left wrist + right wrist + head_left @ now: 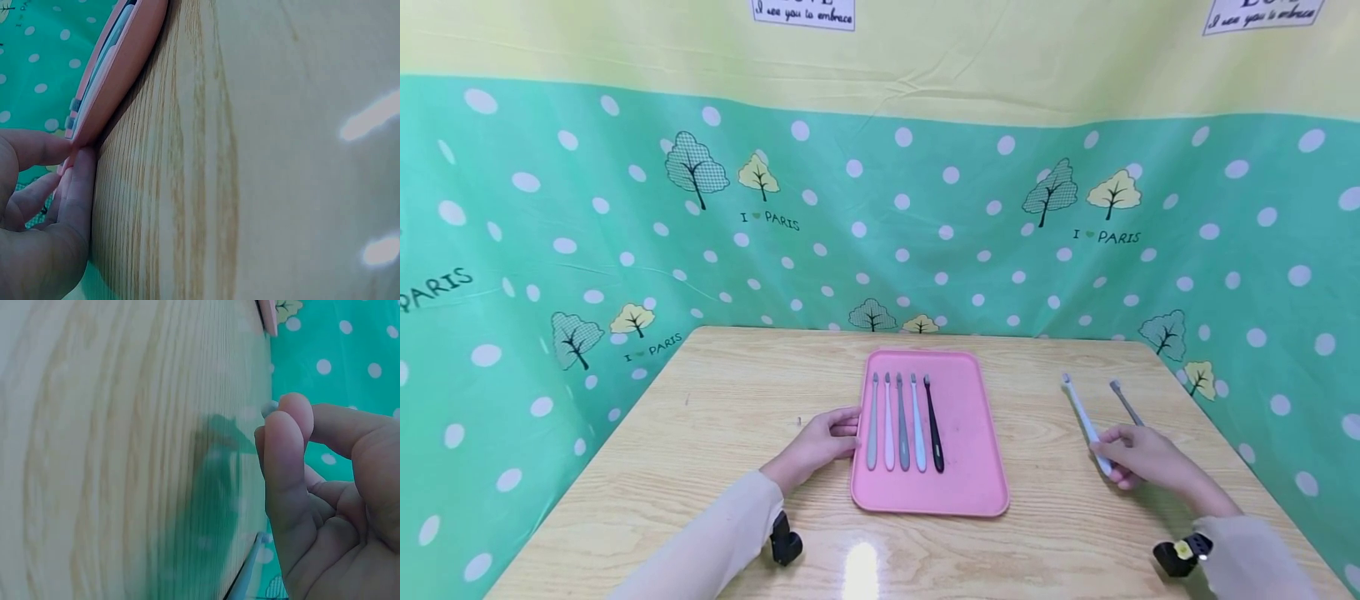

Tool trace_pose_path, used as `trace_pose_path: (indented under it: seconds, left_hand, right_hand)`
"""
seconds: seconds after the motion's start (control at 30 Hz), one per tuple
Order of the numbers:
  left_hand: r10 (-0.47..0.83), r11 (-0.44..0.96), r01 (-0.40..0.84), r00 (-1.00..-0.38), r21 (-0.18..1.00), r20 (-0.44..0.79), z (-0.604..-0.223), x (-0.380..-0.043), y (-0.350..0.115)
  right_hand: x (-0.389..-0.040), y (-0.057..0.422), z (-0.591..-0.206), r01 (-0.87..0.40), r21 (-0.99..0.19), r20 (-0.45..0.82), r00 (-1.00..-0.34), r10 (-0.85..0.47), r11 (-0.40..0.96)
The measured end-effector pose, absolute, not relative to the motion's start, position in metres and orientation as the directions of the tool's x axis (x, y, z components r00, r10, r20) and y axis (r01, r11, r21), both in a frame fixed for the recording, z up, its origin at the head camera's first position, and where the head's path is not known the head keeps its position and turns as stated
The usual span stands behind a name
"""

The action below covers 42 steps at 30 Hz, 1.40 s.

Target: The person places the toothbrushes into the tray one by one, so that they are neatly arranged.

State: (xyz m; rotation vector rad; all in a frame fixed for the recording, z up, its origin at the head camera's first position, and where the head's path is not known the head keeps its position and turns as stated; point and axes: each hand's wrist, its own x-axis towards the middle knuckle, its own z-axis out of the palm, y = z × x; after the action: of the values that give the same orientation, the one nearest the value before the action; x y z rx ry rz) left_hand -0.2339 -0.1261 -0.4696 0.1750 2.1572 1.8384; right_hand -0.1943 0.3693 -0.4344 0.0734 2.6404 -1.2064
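Observation:
A pink tray (958, 492) lies on the table with several toothbrushes side by side in it, among them a dark grey toothbrush (903, 433), a light blue toothbrush (919, 433) and a black toothbrush (935, 429) at the right of the row. My left hand (820, 442) pinches the tray's left rim, thumb against fingers in the left wrist view. Out to the right, my right hand (1142, 458) pinches a pale toothbrush (1081, 410) near its handle end, its head pointing away from me. Another grey toothbrush (1126, 401) is just beyond that hand, its lower end hidden.
The wooden table (737, 400) ends at a green dotted curtain (910, 225) at the back and sides. Table surface lies between the tray and my right hand. A black wrist camera (785, 540) sits on my left wrist, another camera (1176, 557) on my right.

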Motion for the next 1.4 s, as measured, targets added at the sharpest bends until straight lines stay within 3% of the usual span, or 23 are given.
trace_pose_path:
  seconds: [1.4]
  left_hand:
    - [0.277, 0.204, -0.093, -0.949, 0.975, -0.149, -0.473, -0.237, -0.126]
  right_hand:
    - [-0.209, 0.273, -0.44, 0.059, -0.874, -0.211, -0.939, -0.27, 0.482]
